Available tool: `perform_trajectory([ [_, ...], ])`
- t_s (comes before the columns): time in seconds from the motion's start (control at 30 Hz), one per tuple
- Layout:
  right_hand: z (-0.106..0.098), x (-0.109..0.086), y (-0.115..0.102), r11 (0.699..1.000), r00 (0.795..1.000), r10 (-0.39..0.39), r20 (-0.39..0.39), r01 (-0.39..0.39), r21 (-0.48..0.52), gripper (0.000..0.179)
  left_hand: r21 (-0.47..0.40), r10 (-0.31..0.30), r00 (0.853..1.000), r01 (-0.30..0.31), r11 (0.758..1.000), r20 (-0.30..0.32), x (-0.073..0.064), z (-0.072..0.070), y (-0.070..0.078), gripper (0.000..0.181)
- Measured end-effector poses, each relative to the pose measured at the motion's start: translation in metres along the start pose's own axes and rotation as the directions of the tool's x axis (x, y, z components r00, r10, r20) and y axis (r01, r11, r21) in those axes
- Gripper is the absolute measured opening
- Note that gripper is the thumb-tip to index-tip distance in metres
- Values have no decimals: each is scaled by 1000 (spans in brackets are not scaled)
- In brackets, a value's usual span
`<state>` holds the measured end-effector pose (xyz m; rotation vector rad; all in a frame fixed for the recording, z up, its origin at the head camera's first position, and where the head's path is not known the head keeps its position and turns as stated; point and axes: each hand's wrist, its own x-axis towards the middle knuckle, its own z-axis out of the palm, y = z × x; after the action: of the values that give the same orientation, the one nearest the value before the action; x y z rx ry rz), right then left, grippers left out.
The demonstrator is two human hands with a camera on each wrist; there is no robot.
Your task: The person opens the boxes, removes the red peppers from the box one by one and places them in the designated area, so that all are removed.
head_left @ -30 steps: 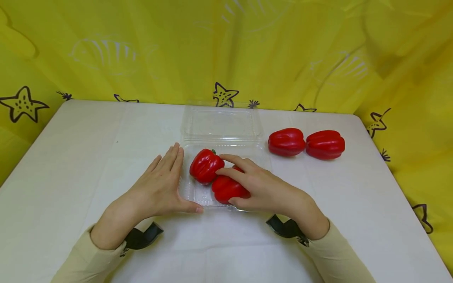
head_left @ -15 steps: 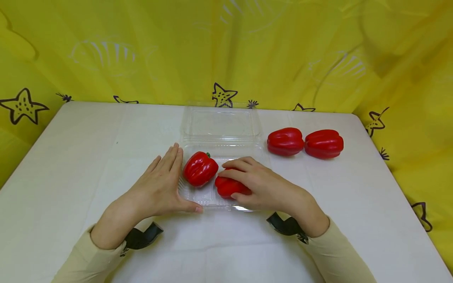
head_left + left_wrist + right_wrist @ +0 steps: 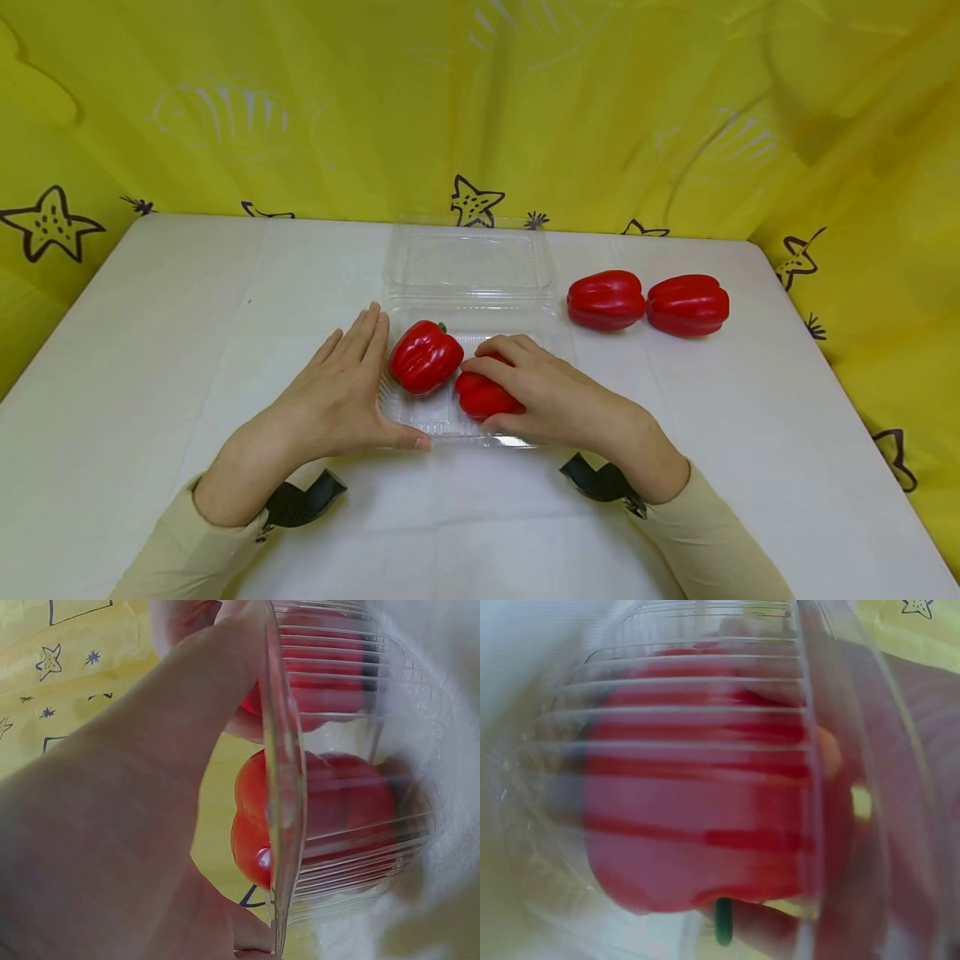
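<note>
A clear plastic clamshell container lies unfolded on the table, its lid folded back on the far side. My left hand rests against the container's left side and near corner, fingers straight and thumb along the front rim. Inside on the left, a red bell pepper with a green stem lies on its side. To its right, my right hand grips a second red bell pepper from above, within the container. The right wrist view shows this pepper through the ribbed wall, its green stem visible.
Beyond the container to the right, two more red bell peppers lie side by side on the white tabletop. A yellow curtain with starfish and fish drawings hangs along the back and both sides.
The left bell pepper has shifted left toward my left hand. My right hand has moved its bell pepper slightly away from me, and a gap shows between the two. My left hand has stayed put.
</note>
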<state>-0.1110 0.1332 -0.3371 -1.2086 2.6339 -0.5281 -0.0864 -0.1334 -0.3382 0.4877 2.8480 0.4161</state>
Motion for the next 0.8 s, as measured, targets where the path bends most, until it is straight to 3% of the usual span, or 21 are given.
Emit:
perform_trajectory([
  [0.3,-9,-4,-1,1000,998,25,-52,-25,-6,60,-3,2,1000,-2,1000,-4,-1,0,-1,140],
  [0.8,-30,-17,4,1000,975,-24,-220,22,-14,60,-11,-15,1000,15,1000,9,0,0,-1,142],
])
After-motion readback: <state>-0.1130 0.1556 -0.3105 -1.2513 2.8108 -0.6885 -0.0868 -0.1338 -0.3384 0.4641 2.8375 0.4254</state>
